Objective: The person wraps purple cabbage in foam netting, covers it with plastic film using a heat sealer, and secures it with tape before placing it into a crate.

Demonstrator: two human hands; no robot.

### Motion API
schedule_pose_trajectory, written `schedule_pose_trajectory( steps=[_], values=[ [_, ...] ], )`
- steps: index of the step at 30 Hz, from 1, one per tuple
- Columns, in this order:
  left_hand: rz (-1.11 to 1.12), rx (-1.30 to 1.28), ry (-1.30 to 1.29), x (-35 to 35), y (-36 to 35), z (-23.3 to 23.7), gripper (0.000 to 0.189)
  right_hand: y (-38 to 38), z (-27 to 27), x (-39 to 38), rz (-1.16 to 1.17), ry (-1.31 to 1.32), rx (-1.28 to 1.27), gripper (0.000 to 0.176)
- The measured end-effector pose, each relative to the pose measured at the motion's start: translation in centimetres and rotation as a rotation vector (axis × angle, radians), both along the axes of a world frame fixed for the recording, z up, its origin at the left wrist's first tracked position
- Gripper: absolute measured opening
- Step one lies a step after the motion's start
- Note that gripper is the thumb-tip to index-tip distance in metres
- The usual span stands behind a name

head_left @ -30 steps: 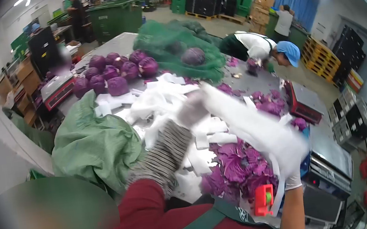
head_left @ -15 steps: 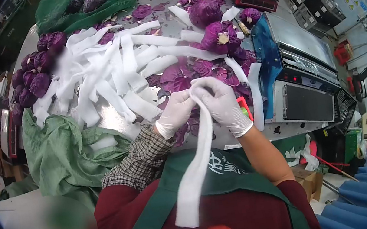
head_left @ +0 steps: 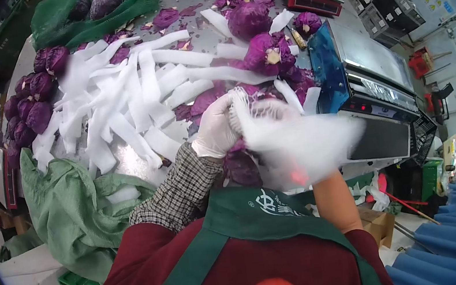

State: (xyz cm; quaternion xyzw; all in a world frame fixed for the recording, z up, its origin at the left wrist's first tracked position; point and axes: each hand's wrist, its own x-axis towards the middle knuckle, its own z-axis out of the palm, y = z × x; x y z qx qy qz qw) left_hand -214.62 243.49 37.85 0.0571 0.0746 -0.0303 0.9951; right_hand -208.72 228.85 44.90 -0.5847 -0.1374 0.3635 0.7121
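one gloved left hand (head_left: 216,130) grips white netting (head_left: 292,140)

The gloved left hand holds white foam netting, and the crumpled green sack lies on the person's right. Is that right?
Not quite: the crumpled green sack lies on the person's left, as the head view shows. The gloved left hand does hold white foam netting.
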Motion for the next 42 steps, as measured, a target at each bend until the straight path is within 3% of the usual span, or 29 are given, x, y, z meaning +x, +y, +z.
schedule_pose_trajectory(
  steps=[3, 4, 5, 8, 10, 12, 13, 14, 15, 16, 18, 19, 20, 21, 22, 24, 26, 27, 28, 29, 30, 32, 33, 34, 35, 36, 38, 40, 42],
  values=[
    [-0.060, -0.048, -0.091, 1.1, 0.8, 1.1, 0.027, -1.2, -3.2, 4.7, 0.194, 0.002, 0.031, 0.011],
    [-0.092, 0.118, -0.079, 1.4, 1.0, 1.6, 0.031, -1.2, -3.3, 6.0, 0.047, 0.165, 0.146, 0.013],
    [-0.160, 0.231, -0.086, 1.6, 1.2, 2.6, 0.032, -1.4, -2.5, 7.3, -0.044, -0.383, -0.140, 0.020],
    [-0.318, 0.648, -0.119, 2.1, 1.2, 2.6, 0.034, -1.3, 2.0, 11.2, -0.202, 0.086, 0.261, 0.013],
    [-0.373, 1.210, -0.018, 4.3, 3.4, 2.6, 0.027, -0.1, 3.2, 12.4, -0.227, 0.064, 0.231, 0.011],
    [0.045, 1.394, 0.198, 7.2, 6.7, 4.1, 0.030, 0.7, 3.0, 14.7, -0.080, -0.122, 0.005, 0.014],
    [0.189, 0.815, 0.107, 8.9, 8.3, 4.6, 0.032, 1.9, 4.2, 14.8, -0.060, -0.205, -0.185, 0.013],
    [0.317, 0.741, -0.201, 10.8, 10.6, 4.6, 0.032, 3.2, 4.5, 14.8, -0.040, -0.289, -0.375, 0.013],
    [0.376, 0.491, -0.208, 12.5, 12.1, 3.9, 0.034, 4.7, 3.9, 14.6, -0.040, -0.399, -0.239, 0.015],
    [0.249, 0.153, -0.433, 13.5, 12.9, 4.4, 0.037, 4.6, 3.4, 16.6, 0.209, -0.548, -0.412, 0.028],
    [0.119, 0.083, -0.382, 15.6, 13.4, 4.2, 0.046, 5.9, 1.0, 22.0, 0.349, -1.514, -0.511, 0.024],
    [0.103, 0.165, -0.210, 16.4, 12.4, 5.0, 0.049, 6.6, 2.3, 22.3, 0.003, -0.598, -0.514, 0.017],
    [0.088, 0.246, -0.037, 17.1, 11.2, 5.8, 0.052, 6.6, 3.3, 23.8, 0.076, -0.885, -0.237, 0.016],
    [-0.129, -0.069, -0.165, 18.2, 11.1, 4.0, 0.058, 7.2, 4.3, 25.7, -0.080, -0.435, -0.297, 0.020],
    [-0.107, 0.459, 0.086, 17.8, 8.6, 8.0, 0.060, 7.2, 4.9, 27.4, -0.116, -0.370, -0.291, 0.021],
    [-0.085, 0.481, -0.125, 19.3, 8.6, 4.0, 0.062, 8.2, 4.4, 29.4, -0.143, -0.118, 0.026, 0.020],
    [-0.142, 0.329, -0.085, 21.9, 10.5, 4.0, 0.062, 9.0, 4.2, 30.1, -0.108, 0.044, 0.184, 0.020],
    [-0.087, 0.587, -0.115, 22.2, 12.1, 4.6, 0.063, 9.5, 4.3, 30.4, -0.089, 0.124, 0.262, 0.021],
    [-0.085, 0.305, -0.248, 23.8, 13.7, 2.9, 0.062, 9.8, 4.4, 30.5, -0.069, 0.137, 0.268, 0.020],
    [-0.032, 0.289, -0.287, 25.2, 15.4, 2.3, 0.059, 10.0, 4.7, 30.6, -0.053, 0.147, 0.273, 0.020],
    [0.081, 0.410, -0.265, 26.6, 17.3, 2.2, 0.056, 10.1, 4.7, 30.8, -0.039, 0.156, 0.278, 0.019],
    [0.324, 0.804, -0.210, 29.7, 20.9, 2.0, 0.050, 10.6, 4.0, 31.3, 0.010, -0.012, -0.065, 0.017],
    [0.342, 0.806, -0.182, 30.5, 21.8, 2.6, 0.047, 11.0, 3.5, 31.6, 0.041, -0.098, -0.234, 0.017],
    [0.171, 0.427, -0.091, 28.3, 21.3, 6.8, 0.046, 11.5, 2.9, 31.9, 0.074, -0.186, -0.398, 0.017],
    [0.138, 0.475, 0.056, 27.2, 19.7, 9.0, 0.047, 11.2, 2.3, 32.6, 0.268, -0.239, -0.465, 0.017],
    [0.106, 0.521, 0.073, 27.0, 19.3, 8.2, 0.047, 11.2, 1.7, 33.6, 0.132, -0.207, -0.433, 0.016],
    [0.027, 0.654, 0.105, 27.5, 18.8, 3.3, 0.049, 11.3, 0.1, 37.0, -0.141, -0.140, -0.360, 0.015],
    [-0.031, 0.801, 0.196, 28.2, 18.0, -3.6, 0.053, 10.7, -3.3, 39.5, -0.083, -0.148, -0.355, 0.029],
    [0.003, 0.913, 0.362, 27.8, 16.4, -8.8, 0.057, 10.7, -8.3, 41.2, -0.063, -0.417, -0.511, 0.033]
  ],
)
